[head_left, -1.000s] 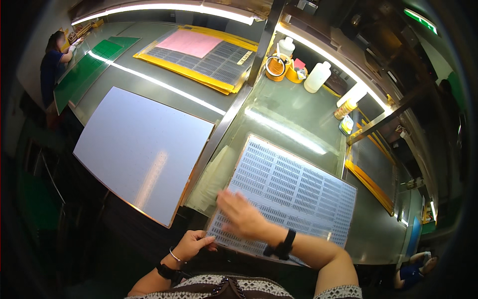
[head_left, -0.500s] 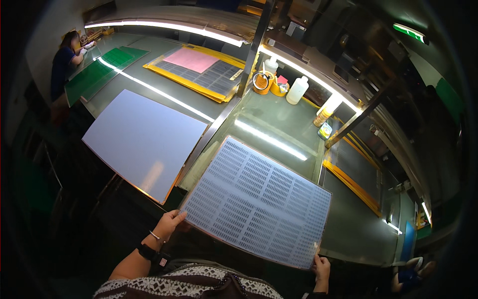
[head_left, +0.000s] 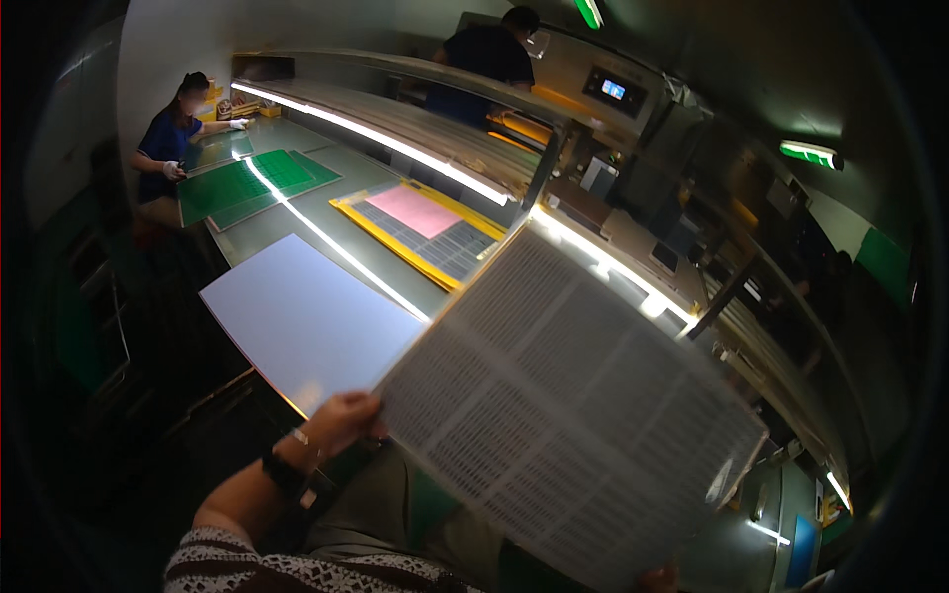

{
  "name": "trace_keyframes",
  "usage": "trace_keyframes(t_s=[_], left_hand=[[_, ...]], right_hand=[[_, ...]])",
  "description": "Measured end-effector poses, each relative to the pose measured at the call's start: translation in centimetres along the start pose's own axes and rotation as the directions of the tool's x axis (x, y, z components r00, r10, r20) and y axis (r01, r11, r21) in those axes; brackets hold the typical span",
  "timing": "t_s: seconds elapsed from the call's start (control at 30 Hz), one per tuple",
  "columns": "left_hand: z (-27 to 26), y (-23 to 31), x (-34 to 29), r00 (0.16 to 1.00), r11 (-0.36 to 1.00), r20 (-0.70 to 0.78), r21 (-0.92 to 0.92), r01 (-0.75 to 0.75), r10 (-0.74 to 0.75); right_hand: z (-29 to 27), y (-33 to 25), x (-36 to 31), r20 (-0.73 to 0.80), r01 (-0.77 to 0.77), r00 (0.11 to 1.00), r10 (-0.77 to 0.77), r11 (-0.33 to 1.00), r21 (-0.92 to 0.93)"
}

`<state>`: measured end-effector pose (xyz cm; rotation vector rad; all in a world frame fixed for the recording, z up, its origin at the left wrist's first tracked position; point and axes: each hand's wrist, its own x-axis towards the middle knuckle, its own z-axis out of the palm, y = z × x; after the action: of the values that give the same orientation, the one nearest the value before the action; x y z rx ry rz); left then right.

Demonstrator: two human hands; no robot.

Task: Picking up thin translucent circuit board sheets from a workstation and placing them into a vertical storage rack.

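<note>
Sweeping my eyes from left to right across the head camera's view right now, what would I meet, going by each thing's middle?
Co-worker in dark blue → person's left hand → pink sheet → patterned panel, gripped by that hand → blue panel near the right edge.

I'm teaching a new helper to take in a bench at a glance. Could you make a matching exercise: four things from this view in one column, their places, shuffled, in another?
Things
1. Greyish rectangular panel with rows of small dark marks
2. Plain pale-lavender rectangular sheet
3. Pink rectangular sheet
4. Green rectangular sheets

Places
A. On a yellow-framed dark rectangular screen
B. In front of the dark-blue-shirted co-worker
C. Held up, the person's bare left hand at its edge
D. Lying unheld just beyond that hand

Right pairs: 1-C, 2-D, 3-A, 4-B
</note>
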<state>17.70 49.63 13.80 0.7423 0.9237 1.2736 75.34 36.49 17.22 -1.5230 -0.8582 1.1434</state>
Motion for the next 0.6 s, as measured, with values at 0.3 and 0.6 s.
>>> trace_keyframes(t_s=[0.3,0.6], left_hand=[[5.2,14.8,3.3,0.771,0.740,0.110,0.225,-0.634,0.627],[-15.1,0.6,-1.7,0.095,0.768,-0.774,0.591,-0.247,0.626]], right_hand=[[20.2,-18.1,17.4,0.302,0.207,0.828,-0.473,0.758,0.619],[50.6,-36.6,34.4,0.451,0.234,0.667,-0.593,0.741,0.629]])
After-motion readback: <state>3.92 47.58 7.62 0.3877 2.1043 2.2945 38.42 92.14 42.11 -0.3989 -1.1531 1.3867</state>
